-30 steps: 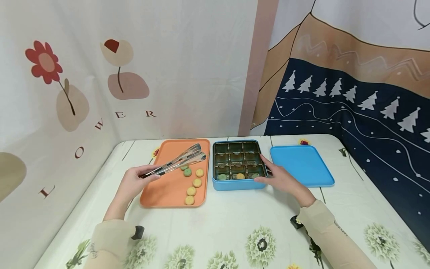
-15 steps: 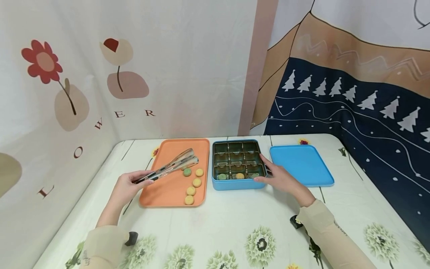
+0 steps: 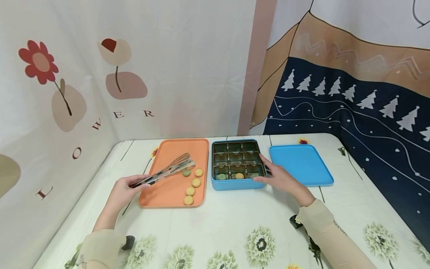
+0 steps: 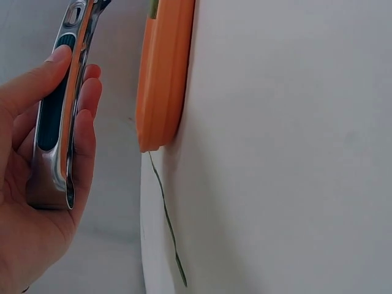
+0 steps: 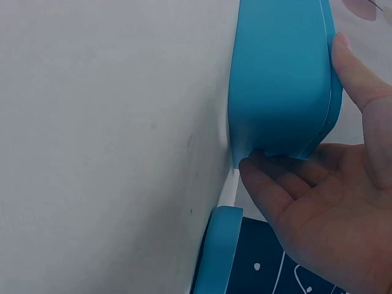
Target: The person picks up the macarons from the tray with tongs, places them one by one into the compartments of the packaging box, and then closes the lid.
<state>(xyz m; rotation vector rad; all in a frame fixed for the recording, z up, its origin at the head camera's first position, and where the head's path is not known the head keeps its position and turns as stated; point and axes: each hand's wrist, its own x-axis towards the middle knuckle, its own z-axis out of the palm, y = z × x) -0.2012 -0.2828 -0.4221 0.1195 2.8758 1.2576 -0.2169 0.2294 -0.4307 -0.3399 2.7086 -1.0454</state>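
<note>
the fingers of the left hand grip the tongs left of the blue box, likely for easy squeezing, while the right hand holds the box's right side, seemingly to steady it. cookies lie on the orange tray just left of the box, the blue lid right of it.

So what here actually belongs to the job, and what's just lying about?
Part of the job, it seems:
tongs, in the left hand
blue box, held by the right hand
orange tray
cookies, some on the tray, some in the box

Probably just lying about:
flat blue lid, beside the box, in neither hand
flowered tablecloth, underneath
</note>
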